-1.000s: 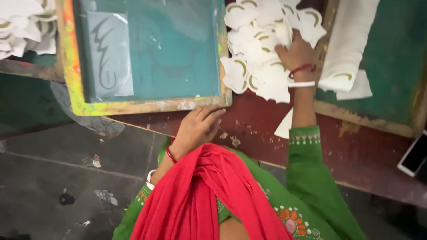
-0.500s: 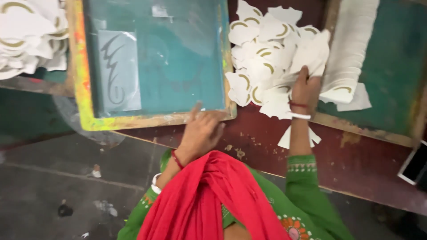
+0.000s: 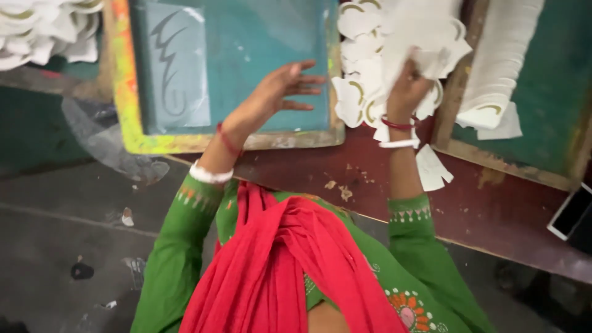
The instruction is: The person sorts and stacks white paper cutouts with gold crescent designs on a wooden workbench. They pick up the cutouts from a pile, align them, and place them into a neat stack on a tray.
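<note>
Head view: the right hand (image 3: 408,92) grips a white cutout (image 3: 425,37) lifted over the pile (image 3: 361,92) at upper centre; the left hand (image 3: 280,89) hovers open above the teal screen (image 3: 246,55). Peeling one sheet cleanly seems key.

Before us on the bench (image 3: 493,216) the printing frame (image 3: 228,68) lies toward its left end, its near rail along the bench's front edge. Just right of the frame sits a heap of paper cutouts (image 3: 364,92), touching its right rail. Right again, a stack of sheets (image 3: 499,61) rests on a board (image 3: 555,111). One loose cutout (image 3: 433,168) lies near the front edge; a phone (image 3: 570,213) lies at the right end. Another cutout pile (image 3: 37,28) sits beyond the frame's left rail.
</note>
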